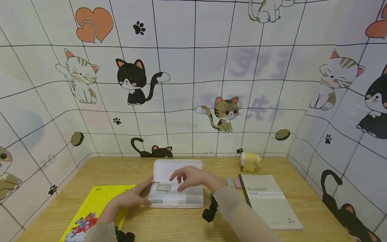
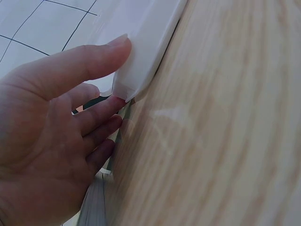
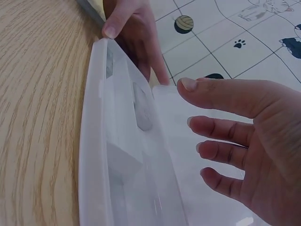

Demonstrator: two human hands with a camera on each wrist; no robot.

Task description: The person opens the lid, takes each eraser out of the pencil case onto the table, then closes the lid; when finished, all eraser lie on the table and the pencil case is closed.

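A white pencil case (image 1: 193,201) lies with its lid (image 1: 163,164) raised at the back, towards the wall. Small grey-green rectangular patches (image 1: 163,187) show in the left part of its tray. My left hand (image 1: 131,196) touches the case's left end, thumb at the front corner and a straight finger reaching back to the hinge side. Over the tray hovers my right hand (image 1: 193,176), its fingers loosely bent with nothing between them. From the right wrist view, the right hand (image 3: 254,132) is apart from the tray, in front of the lid.
A yellow book (image 1: 99,198) lies at the left, partly under the left forearm. To the right are a notebook (image 1: 272,201) marked Gambit, a small blue piece (image 1: 228,182) and a pink one (image 1: 238,183). A yellow-and-white object (image 1: 249,162) stands near the back wall.
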